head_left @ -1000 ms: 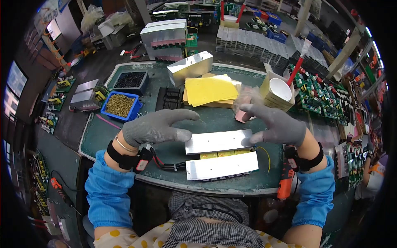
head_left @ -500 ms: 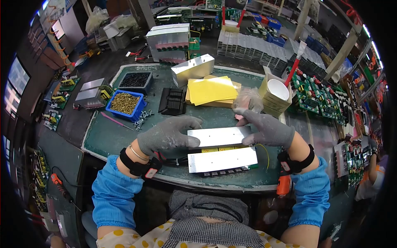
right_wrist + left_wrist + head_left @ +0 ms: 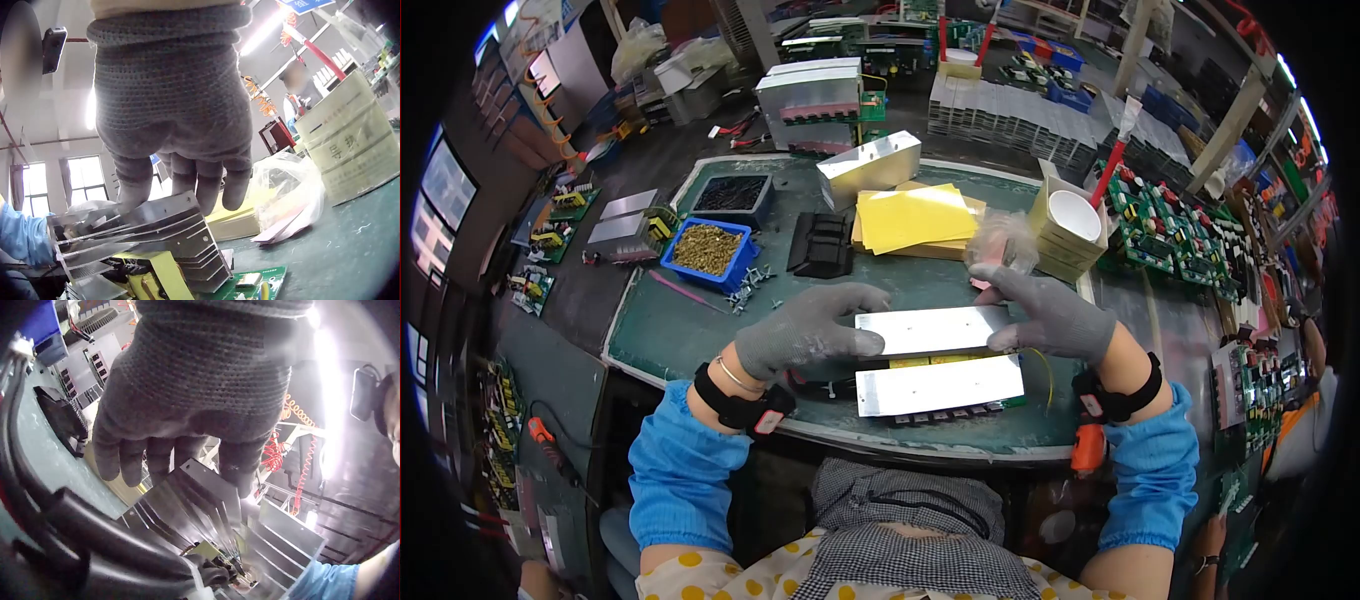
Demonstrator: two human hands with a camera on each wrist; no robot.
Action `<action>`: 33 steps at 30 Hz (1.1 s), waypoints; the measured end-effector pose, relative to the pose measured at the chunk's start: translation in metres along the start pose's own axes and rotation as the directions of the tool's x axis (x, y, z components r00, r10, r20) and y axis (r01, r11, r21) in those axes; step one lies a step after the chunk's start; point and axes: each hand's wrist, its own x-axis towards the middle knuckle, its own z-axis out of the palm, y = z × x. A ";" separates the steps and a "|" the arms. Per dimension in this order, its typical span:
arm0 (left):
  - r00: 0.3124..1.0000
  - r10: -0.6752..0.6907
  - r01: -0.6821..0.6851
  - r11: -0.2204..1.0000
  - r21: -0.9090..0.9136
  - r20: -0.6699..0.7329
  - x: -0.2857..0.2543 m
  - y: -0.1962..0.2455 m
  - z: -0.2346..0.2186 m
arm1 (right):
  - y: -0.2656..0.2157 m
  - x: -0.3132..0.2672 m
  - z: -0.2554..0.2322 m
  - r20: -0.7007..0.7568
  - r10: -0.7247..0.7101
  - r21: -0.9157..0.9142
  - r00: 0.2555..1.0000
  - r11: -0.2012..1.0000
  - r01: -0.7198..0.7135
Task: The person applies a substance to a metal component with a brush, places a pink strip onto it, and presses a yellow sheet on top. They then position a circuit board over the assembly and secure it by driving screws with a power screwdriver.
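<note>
In front of me lies an assembly with two finned aluminium heat sinks, the far heat sink (image 3: 930,331) and the near heat sink (image 3: 940,386). Yellow-wrapped parts (image 3: 147,284) show between them, above a green circuit board (image 3: 259,282). My grey-gloved left hand (image 3: 808,325) grips the far heat sink's left end, thumb on its upper face and fingers toward its far side. At the opposite end, my gloved right hand (image 3: 1058,316) holds it likewise. Thick black cables (image 3: 119,534) leave the assembly below my left wrist.
Beyond the hands are yellow sheets (image 3: 912,219), a black plastic part (image 3: 820,245), a blue bin of brass-coloured pieces (image 3: 708,250) and loose screws (image 3: 748,290). A white tub in a box (image 3: 1068,225) stands right. An orange-handled tool (image 3: 1087,448) lies at the right front edge.
Both hands have come down from above the assembly and closed in on the far heat sink's two ends. Over the last half second they have barely moved.
</note>
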 end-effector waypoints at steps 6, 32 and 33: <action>1.000 0.013 -0.013 0.999 -0.053 -0.004 0.000 -0.005 0.001 | -0.002 -0.001 0.001 -0.007 -0.001 -0.005 1.000 1.000 0.001; 0.996 0.019 -0.041 0.961 0.275 0.084 0.006 0.022 -0.009 | -0.009 0.004 -0.005 0.071 0.045 -0.027 0.996 0.999 -0.043; 0.997 0.022 -0.043 0.963 0.267 0.081 0.006 0.021 -0.009 | -0.007 0.002 -0.005 0.057 0.033 -0.026 0.998 0.999 -0.032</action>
